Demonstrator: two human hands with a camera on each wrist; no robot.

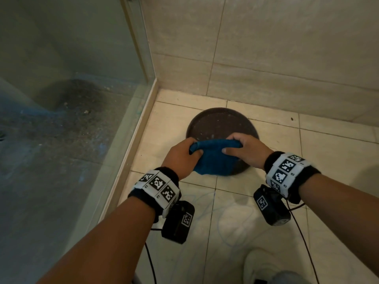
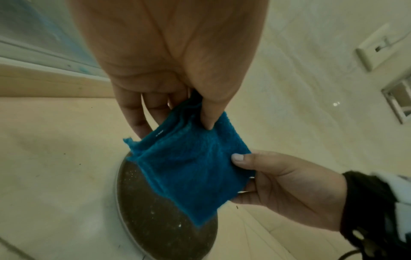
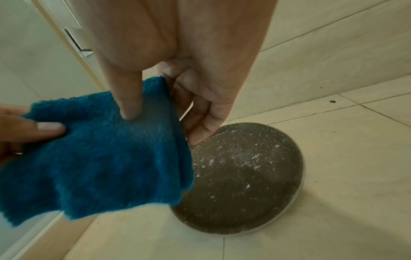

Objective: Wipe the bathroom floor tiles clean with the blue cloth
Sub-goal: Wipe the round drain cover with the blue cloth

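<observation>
Blue terry cloth, seen from the head, hangs stretched between both hands above a round brown speckled basin on the cream floor tiles, its long axis running left to right. The left hand and right hand grip opposite ends, equally near. From the left wrist, thumb and fingers pinch the cloth's folded edge. From the right wrist, the thumb presses cloth against curled fingers; it hangs clear of the tiles.
</observation>
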